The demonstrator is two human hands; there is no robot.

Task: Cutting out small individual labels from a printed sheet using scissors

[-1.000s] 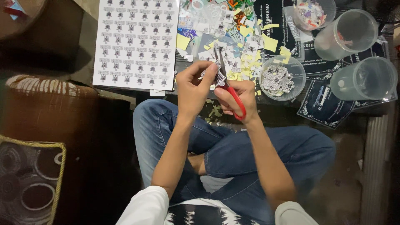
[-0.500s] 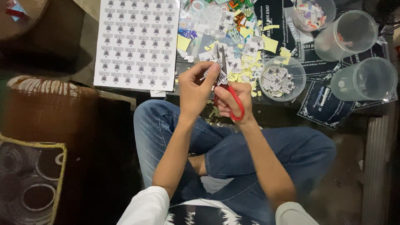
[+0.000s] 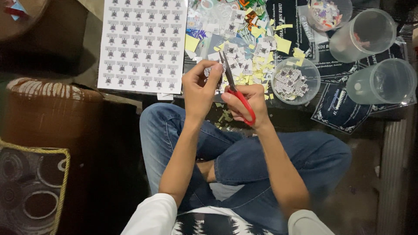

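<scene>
While the person sits cross-legged over the work, each line below takes one thing.
Left hand point(image 3: 199, 89): fingers closed in a pinch on a small paper cutout point(image 3: 210, 69), thumb and fingertips clamped on its left edge.
Paper cutout: held in the air above the littered surface, just left of the scissor blades, touching or nearly touching them.
Right hand point(image 3: 246, 102): fingers curled through the red handles of the scissors point(image 3: 235, 89), gripping them.
Scissors: blades point up and away, close together beside the cutout.
Sheet of printed labels point(image 3: 141, 43): lies flat, left of the hands.
Clear bowl point(image 3: 296, 81): right of the hands, holds cut pieces.
Plastic cups point(image 3: 379, 80): farther right, lying on their sides.
</scene>
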